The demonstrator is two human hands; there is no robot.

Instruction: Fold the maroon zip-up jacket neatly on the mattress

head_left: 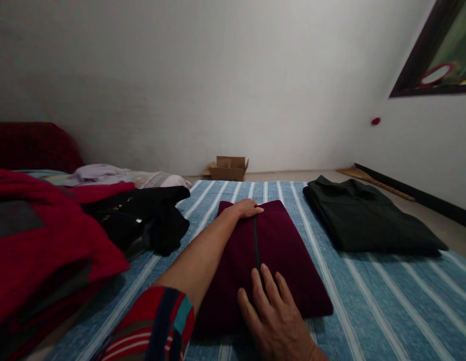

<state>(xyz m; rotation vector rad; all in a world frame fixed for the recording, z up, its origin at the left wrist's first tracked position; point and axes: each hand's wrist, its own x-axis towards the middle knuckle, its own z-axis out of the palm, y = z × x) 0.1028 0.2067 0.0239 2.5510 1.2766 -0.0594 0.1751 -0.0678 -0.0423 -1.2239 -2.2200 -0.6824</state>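
Observation:
A folded maroon garment [285,260] with a dark zip line down its middle lies on the blue striped bed sheet [371,301]. My left hand [248,207] rests flat on its far edge, fingers stretched out. At the garment's near edge my right hand [276,313] lies flat too, fingers spread on the cloth beside the zip. Neither hand holds anything.
A folded dark green shirt [364,215] lies to the right on the sheet. On the left sits a heap of red [48,240] and black clothes [153,215]. A small cardboard box [228,168] stands on the floor by the white wall.

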